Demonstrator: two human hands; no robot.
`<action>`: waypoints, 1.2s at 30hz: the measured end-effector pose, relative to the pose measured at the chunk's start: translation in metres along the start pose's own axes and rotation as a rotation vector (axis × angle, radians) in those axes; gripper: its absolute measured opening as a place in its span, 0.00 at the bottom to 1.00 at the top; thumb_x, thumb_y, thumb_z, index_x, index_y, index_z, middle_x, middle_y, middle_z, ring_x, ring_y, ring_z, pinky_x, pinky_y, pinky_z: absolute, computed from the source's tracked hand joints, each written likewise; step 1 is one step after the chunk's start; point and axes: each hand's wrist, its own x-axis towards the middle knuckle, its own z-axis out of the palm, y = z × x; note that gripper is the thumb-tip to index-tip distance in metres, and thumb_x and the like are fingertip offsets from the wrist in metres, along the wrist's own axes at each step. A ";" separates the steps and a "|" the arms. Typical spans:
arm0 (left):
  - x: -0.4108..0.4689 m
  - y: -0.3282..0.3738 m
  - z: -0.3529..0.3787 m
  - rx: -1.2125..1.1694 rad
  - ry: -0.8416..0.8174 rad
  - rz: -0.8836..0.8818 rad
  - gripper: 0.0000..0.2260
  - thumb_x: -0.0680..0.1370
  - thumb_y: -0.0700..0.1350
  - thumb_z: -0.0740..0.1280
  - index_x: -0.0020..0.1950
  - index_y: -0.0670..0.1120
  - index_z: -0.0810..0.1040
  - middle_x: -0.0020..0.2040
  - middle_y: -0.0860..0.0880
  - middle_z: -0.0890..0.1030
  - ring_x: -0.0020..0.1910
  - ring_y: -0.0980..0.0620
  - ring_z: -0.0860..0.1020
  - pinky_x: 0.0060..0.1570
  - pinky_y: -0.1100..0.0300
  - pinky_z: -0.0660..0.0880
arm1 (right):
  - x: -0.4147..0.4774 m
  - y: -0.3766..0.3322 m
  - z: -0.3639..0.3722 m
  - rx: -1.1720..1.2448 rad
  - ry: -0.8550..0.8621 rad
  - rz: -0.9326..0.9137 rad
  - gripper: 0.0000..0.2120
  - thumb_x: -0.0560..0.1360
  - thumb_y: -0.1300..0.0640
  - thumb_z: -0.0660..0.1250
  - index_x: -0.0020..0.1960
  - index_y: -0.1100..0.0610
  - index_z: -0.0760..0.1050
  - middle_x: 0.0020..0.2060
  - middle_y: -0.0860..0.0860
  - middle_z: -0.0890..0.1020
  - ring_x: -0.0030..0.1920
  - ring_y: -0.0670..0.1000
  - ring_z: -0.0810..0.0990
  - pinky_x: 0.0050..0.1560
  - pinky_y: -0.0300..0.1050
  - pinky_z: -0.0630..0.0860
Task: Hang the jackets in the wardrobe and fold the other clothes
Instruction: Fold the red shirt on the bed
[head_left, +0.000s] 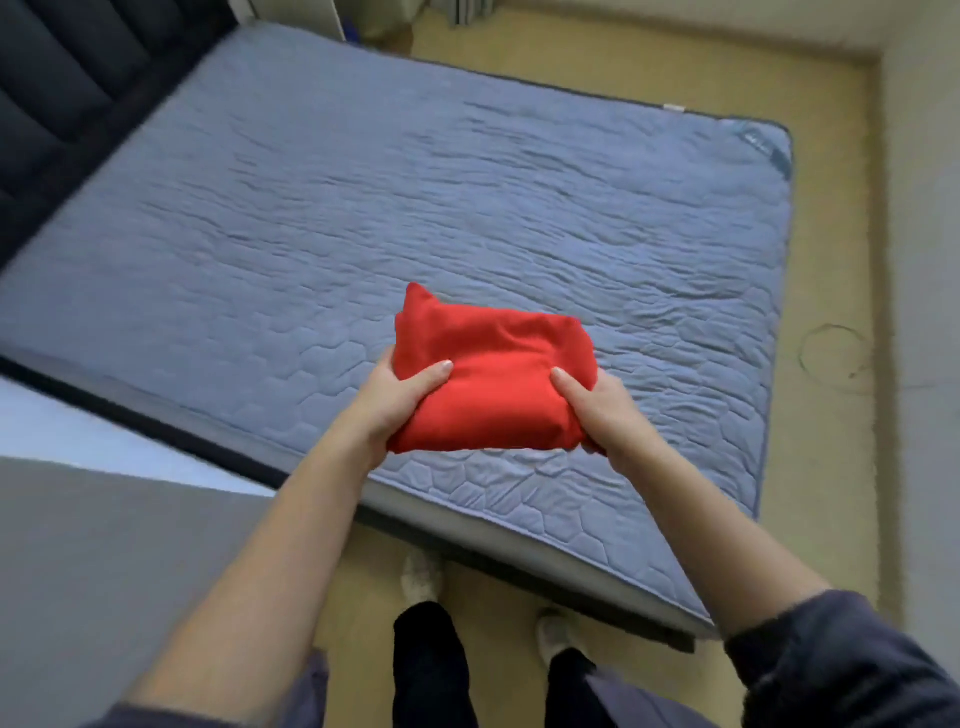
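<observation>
Two hands are being kept on one red bundle (488, 374) at the centre of the frame, over the near part of the mattress (415, 182); whether it is being rested on the cover or held just above it cannot be told. The left hand (400, 395) is being wrapped round the bundle's left end, thumb on top, and the right hand (597, 410) is being clamped on the right end likewise. As a judgement, the folds could be lost if one end is being released before the other, since the layers would be pulled open. Being near the mattress edge, it could also be tipped toward the floor (519, 582) at the bottom of the frame. The cloth is being seen as bright red, soft and thick, folded into a plump, roughly rectangular packet with one corner poking up at its upper left.
</observation>
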 end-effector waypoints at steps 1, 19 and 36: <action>-0.022 0.003 0.000 -0.009 0.083 0.049 0.13 0.75 0.42 0.71 0.58 0.48 0.74 0.51 0.48 0.81 0.47 0.53 0.80 0.48 0.62 0.76 | -0.009 -0.010 -0.009 -0.053 0.019 -0.104 0.08 0.78 0.50 0.65 0.46 0.54 0.76 0.31 0.49 0.77 0.22 0.45 0.74 0.21 0.37 0.68; -0.448 -0.053 -0.050 -0.464 0.730 0.497 0.25 0.63 0.46 0.80 0.58 0.47 0.79 0.54 0.47 0.84 0.54 0.48 0.82 0.44 0.63 0.79 | -0.267 -0.104 0.052 0.010 -1.172 -0.280 0.20 0.65 0.43 0.71 0.53 0.52 0.81 0.48 0.52 0.86 0.47 0.50 0.85 0.41 0.41 0.80; -0.979 -0.312 0.131 -0.671 1.884 0.457 0.24 0.58 0.46 0.74 0.55 0.51 0.82 0.51 0.46 0.84 0.48 0.48 0.83 0.39 0.62 0.79 | -0.760 0.177 0.095 -0.305 -2.193 -0.279 0.19 0.70 0.52 0.73 0.59 0.56 0.77 0.53 0.55 0.84 0.52 0.53 0.84 0.45 0.41 0.80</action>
